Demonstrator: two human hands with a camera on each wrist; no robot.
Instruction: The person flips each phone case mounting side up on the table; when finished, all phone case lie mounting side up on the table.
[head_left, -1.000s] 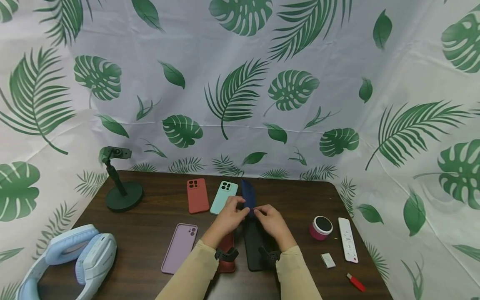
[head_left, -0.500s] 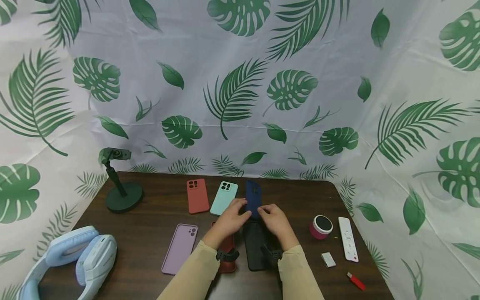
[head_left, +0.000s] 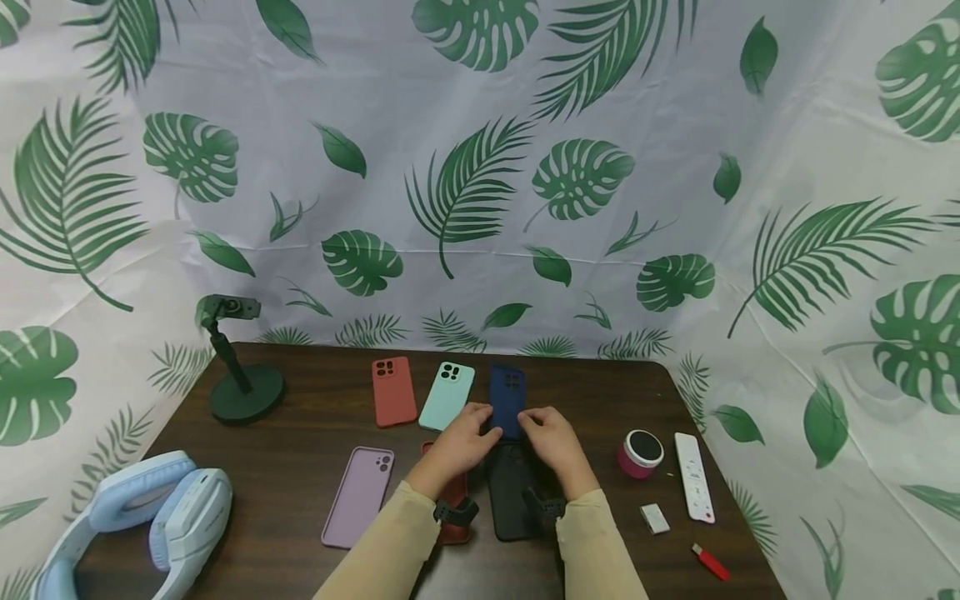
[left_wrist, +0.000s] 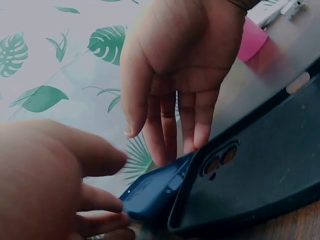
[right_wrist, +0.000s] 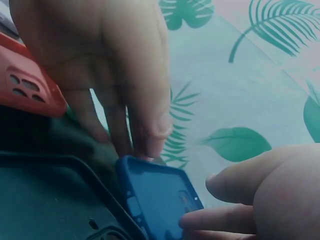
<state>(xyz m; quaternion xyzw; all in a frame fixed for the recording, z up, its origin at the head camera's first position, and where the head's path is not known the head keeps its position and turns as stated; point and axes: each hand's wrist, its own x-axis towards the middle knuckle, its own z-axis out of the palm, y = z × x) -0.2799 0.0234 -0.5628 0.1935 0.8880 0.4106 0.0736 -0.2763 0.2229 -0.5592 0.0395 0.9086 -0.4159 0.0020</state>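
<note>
A dark blue phone case (head_left: pixel 509 398) lies at the back of the table, its camera cutouts toward the wall. My left hand (head_left: pixel 459 442) is at its near left side, fingertips at the edge and thumb lifted off. On the opposite side my right hand (head_left: pixel 557 444) touches the edge with extended fingers. In the right wrist view the blue case (right_wrist: pixel 162 200) shows its hollow inside, between both hands. Directly in front lies a black phone case (head_left: pixel 512 504), partly hidden by the right wrist. A dark red case (head_left: pixel 454 533) is mostly covered by the left forearm.
Left of the hands lie a mint case (head_left: pixel 447 397), a red case (head_left: pixel 394 393) and a lilac case (head_left: pixel 358 498). Headphones (head_left: pixel 191 517) and a stand (head_left: pixel 247 393) are farther left. At right are a pink jar (head_left: pixel 640 454), remote (head_left: pixel 694 477), white block (head_left: pixel 655 518) and red USB stick (head_left: pixel 710 562).
The blue case has gone from tilted and pinched by both hands to lying flat, slightly farther right. Both thumbs have come away from it, and the hands have spread slightly.
</note>
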